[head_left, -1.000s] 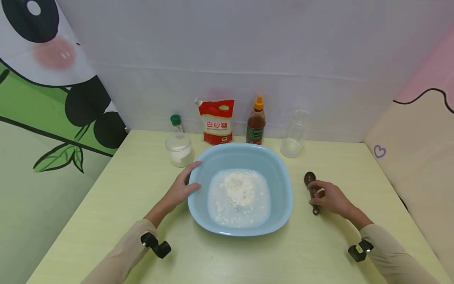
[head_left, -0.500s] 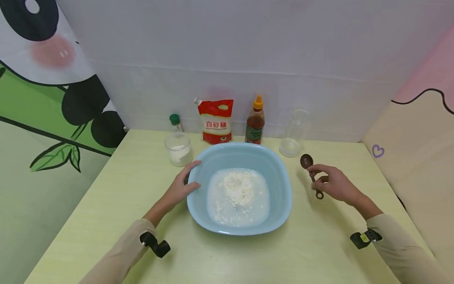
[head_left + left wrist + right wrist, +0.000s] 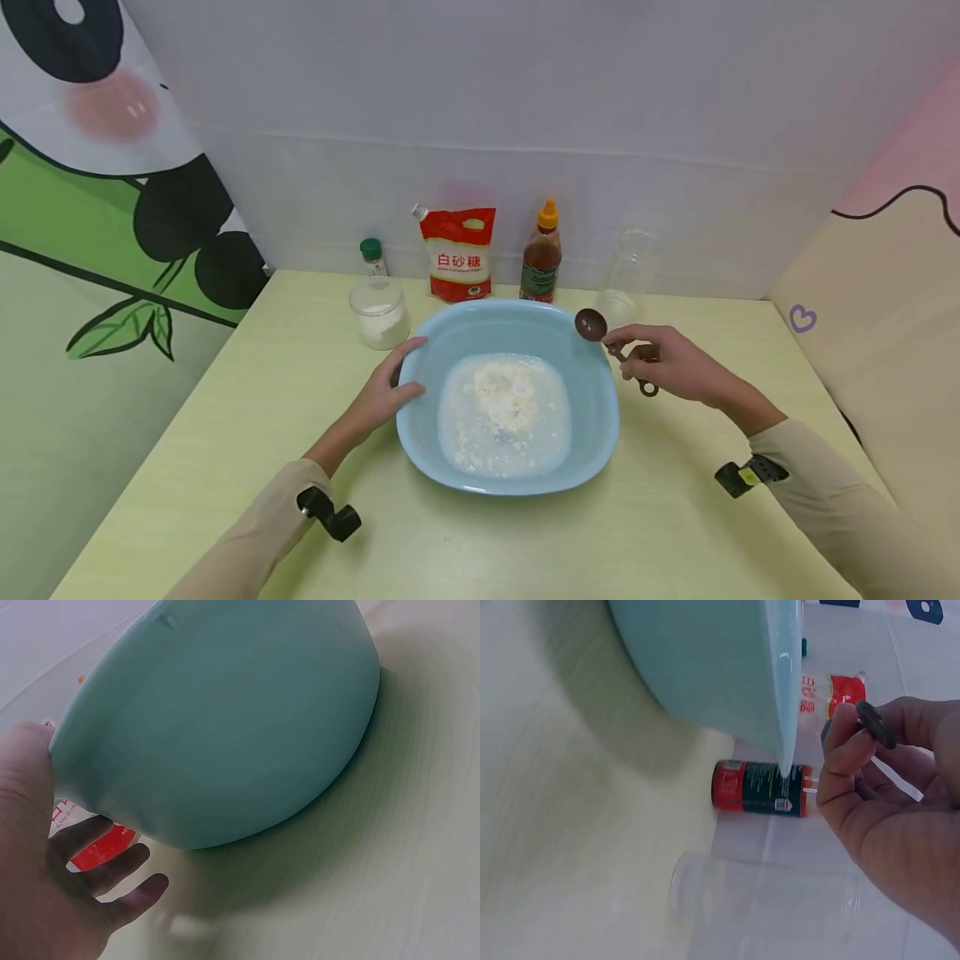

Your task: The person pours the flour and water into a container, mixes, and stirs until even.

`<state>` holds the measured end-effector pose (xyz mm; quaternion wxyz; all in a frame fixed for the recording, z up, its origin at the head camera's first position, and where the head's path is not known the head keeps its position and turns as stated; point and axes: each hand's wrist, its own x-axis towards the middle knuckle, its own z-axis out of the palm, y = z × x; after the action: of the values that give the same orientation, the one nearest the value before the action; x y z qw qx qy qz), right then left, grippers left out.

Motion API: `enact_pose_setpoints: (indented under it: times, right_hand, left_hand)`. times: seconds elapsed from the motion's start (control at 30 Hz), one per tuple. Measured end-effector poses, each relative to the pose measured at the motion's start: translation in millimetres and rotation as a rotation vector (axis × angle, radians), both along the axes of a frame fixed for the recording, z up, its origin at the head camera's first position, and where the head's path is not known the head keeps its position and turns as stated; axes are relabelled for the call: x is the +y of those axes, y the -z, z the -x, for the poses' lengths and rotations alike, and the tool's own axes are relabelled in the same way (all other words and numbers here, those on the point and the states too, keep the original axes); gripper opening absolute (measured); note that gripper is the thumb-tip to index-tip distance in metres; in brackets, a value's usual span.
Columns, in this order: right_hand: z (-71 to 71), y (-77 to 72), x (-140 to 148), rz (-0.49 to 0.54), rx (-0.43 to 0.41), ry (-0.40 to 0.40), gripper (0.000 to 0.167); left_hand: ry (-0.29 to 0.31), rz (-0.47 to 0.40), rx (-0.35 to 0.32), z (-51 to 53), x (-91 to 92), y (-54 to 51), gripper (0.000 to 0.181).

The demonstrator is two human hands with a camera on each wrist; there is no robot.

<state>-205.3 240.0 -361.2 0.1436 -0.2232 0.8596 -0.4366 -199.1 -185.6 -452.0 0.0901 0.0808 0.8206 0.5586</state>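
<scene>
Gripping basin (image 3: 487, 329) with left hand (image 3: 377, 396); pinching spoon (image 3: 591, 326) in right hand (image 3: 671, 362), just brought leftward to basin's rim, so now nearer to powder (image 3: 506, 396).

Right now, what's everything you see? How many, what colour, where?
Table: 1, pale yellow, underneath
Basin: 1, light blue, central
Lumpy mixture: 1, white, in basin
Spoon: 1, brown, by basin's right rim
Jar: 1, clear, basin's back left
Small bottle: 1, green cap, behind jar
Pouch: 1, mostly red, behind basin
Squeeze bottle: 1, reddish, beside pouch
Tumbler: 1, clear, back right
Back wall: 1, greyish, rear
Cartoon print: 1, multicoloured, far left
Heart: 1, purple, far right
Sleeves: 2, beige, both arms
Wrist cameras: 2, black, on sleeves
Left hand: 1, holding basin's rim
Right hand: 1, pinching spoon
</scene>
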Motion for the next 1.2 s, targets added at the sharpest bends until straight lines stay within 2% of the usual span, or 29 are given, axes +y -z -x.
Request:
enact_pose_setpoints:
  times: [0.23, 0.5, 0.67, 0.93, 1.2]
  right_hand:
    - [10.1, -0.7, -27.0, -0.011, -0.071, -0.133, 0.036]
    - [18.9, 8.4, -57.4, -0.1, -0.037, -0.242, 0.038]
    - [20.5, 12.1, -73.8, -0.119, -0.042, -0.294, 0.038]
    - [21.8, 19.6, -87.0, -0.203, 0.087, -0.406, 0.036]
    - [26.6, 15.6, -95.3, -0.289, 0.182, -0.465, 0.027]
  left_hand:
    - [0.011, -0.002, 0.017, 0.4, 0.2, 0.1, 0.072]
    - [0.006, 0.0, 0.006, -0.9, 0.8, -0.6, 0.072]
    - [-0.004, 0.001, -0.001, -2.2, 0.5, -1.9, 0.071]
    - [-0.007, 0.002, -0.009, -2.7, 0.9, -3.2, 0.071]
    - [-0.005, 0.003, -0.015, -2.3, 0.6, -3.9, 0.072]
